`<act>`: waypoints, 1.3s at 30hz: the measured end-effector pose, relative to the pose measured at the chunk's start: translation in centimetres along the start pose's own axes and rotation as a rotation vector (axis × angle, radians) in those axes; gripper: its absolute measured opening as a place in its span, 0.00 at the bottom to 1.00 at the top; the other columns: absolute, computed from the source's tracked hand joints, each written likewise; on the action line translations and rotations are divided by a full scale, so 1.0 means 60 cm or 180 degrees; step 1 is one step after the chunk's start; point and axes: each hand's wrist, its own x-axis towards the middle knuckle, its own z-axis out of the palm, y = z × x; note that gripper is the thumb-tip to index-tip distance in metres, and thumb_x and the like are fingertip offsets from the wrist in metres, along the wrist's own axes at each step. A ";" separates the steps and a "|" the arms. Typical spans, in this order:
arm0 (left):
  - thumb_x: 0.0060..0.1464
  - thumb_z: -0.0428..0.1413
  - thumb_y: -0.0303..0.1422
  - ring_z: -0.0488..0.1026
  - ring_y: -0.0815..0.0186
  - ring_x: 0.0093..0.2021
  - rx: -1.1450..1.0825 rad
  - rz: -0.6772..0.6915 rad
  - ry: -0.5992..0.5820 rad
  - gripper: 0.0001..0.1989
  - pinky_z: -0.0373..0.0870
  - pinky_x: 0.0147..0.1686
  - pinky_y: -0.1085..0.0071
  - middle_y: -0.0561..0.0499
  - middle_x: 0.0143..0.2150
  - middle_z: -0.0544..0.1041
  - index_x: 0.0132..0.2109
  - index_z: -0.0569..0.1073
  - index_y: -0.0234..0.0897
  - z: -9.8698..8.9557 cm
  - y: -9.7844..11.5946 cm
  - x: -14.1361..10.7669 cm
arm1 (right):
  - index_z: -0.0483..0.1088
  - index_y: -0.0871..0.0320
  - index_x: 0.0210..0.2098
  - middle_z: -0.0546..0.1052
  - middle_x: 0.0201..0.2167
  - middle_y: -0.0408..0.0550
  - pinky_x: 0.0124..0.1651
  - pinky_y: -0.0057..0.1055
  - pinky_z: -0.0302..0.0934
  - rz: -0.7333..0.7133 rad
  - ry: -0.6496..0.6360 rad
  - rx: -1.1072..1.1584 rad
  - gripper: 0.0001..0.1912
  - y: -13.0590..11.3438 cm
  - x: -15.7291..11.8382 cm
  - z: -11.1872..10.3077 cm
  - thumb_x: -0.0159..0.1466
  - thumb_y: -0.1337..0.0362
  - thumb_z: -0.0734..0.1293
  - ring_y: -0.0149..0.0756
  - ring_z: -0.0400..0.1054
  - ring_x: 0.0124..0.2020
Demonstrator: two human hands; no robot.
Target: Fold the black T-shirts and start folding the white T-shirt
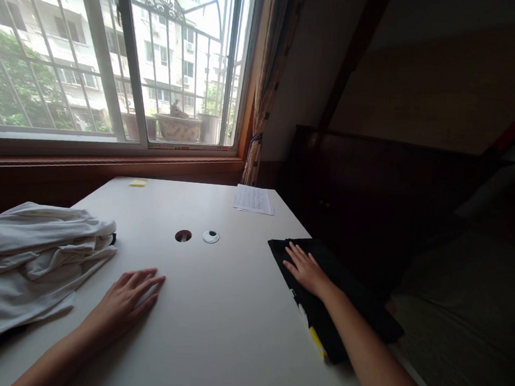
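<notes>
Your right hand (305,271) flat on black cloth (357,289); left hand (132,295), well apart, rests on desk (209,327) near gray clothes (40,252).

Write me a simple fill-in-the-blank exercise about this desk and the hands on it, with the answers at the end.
1. The right hand lies on a cloth coloured ____.
2. The left hand has its palm facing ____.
3. Seen from where the person is, the rumpled pale clothes lie on the ____ side of the table.
4. The papers lie toward the table's ____ end, away from the person.

Missing words: black; down; left; far.
</notes>
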 end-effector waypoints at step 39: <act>0.65 0.52 0.44 0.70 0.53 0.57 0.0049 0.0113 0.0092 0.20 0.71 0.56 0.52 0.50 0.61 0.73 0.63 0.70 0.57 0.013 -0.015 -0.003 | 0.47 0.60 0.73 0.45 0.74 0.50 0.74 0.47 0.33 0.0003 0.0129 0.0166 0.40 -0.170 -0.199 0.023 0.71 0.40 0.48 0.43 0.37 0.75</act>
